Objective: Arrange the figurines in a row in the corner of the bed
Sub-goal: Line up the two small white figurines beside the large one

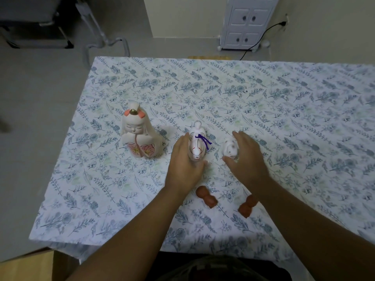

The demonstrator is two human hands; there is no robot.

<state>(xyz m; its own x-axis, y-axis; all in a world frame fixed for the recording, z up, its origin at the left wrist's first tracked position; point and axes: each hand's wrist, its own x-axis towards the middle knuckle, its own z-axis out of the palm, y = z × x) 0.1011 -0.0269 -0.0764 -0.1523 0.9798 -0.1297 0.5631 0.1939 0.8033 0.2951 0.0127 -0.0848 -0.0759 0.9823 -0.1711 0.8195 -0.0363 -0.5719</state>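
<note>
Forming the row beside the kimono doll [140, 136]: left hand [185, 165] grips the fox figurine [197, 144], right hand [246, 161] cups the small white figurine [230, 149], whether clasped is unclear; next, both need aligning, then the two brown figurines [207, 197].

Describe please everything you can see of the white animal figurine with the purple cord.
The white glossy animal figurine with a purple cord looks like glazed ceramic, with thin red and gold painted lines near its snout. The cord is tied around its neck, with its ends hanging to the right. It stands upright on the blue floral bedsheet, snout toward the camera, between the large white doll figurine and the small white animal figurine. The left hand grips its left side and front.
</note>
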